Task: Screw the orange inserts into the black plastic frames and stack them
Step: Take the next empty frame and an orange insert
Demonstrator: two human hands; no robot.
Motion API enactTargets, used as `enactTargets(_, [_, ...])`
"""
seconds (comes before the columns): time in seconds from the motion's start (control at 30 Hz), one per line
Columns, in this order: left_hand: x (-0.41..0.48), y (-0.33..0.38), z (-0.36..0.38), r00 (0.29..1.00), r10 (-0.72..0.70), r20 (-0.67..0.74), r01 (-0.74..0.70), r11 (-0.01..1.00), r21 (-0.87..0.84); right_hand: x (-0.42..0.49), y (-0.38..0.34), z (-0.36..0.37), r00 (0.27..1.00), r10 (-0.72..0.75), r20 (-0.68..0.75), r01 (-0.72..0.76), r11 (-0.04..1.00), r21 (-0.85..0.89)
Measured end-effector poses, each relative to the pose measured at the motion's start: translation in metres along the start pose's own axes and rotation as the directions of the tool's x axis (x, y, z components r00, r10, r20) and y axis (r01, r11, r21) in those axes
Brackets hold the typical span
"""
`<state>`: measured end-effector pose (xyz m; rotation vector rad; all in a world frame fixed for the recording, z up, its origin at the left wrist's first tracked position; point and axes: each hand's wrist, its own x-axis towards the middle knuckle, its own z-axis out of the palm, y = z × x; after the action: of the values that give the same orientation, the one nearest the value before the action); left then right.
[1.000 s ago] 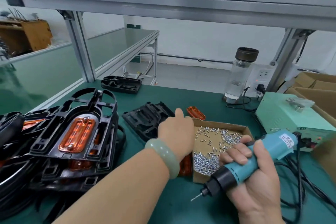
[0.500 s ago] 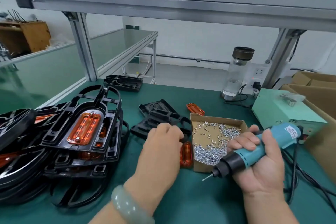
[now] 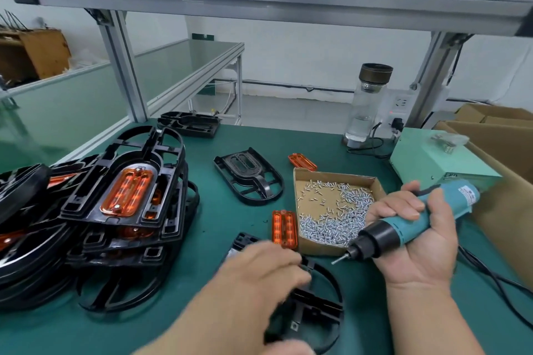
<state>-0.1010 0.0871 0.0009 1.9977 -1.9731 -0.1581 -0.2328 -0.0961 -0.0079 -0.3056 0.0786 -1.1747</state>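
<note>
Now that my left hand (image 3: 259,271), blurry but fingers curled on it, has pulled a black frame (image 3: 311,311) from back-left of the screw box (image 3: 317,248) to just in front, I'd seat the orange insert (image 3: 285,228) left of the box next, right hand (image 3: 415,239) gripping the screwdriver (image 3: 418,216).

Left hand (image 3: 259,271) and right hand (image 3: 415,242) are both bare, same with the forearms (image 3: 427,323). Left one's pretty blurry tbh.

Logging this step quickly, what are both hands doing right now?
Left hand: on the near black frame, blurred, grip cannot be told.
Right hand: holding the teal screwdriver.
</note>
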Motion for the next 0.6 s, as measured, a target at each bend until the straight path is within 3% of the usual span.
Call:
enactTargets(0.07, [0.001,-0.019,-0.007,0.988,-0.05,0.143,0.057,0.998,-0.042,0.0,0.001,0.001,1.0,0.021,-0.001,-0.021,1.0,0.001])
enactTargets(0.17, [-0.003,-0.03,-0.004,0.976,-0.099,0.192,0.104,0.994,-0.015,0.001,0.004,0.0,0.998,0.055,-0.002,-0.055,0.998,0.001])
enactTargets(0.33, [-0.008,-0.01,0.01,0.984,-0.117,0.134,0.093,0.98,0.176,0.001,0.006,-0.002,0.995,0.097,0.023,-0.097,0.995,0.009])
enactTargets(0.4, [-0.003,0.001,0.013,0.986,-0.164,0.023,0.156,0.967,0.203,0.001,0.006,-0.003,0.992,0.108,0.066,-0.11,0.993,0.037])
enactTargets(0.53, [0.001,0.011,0.024,0.951,-0.309,-0.004,0.306,0.94,0.15,-0.001,0.004,-0.004,0.989,0.1,0.108,-0.106,0.993,0.049])
enactTargets(0.6, [0.003,0.008,0.02,0.952,-0.305,-0.012,0.302,0.934,0.192,-0.002,0.004,-0.003,0.989,0.101,0.106,-0.107,0.993,0.047])
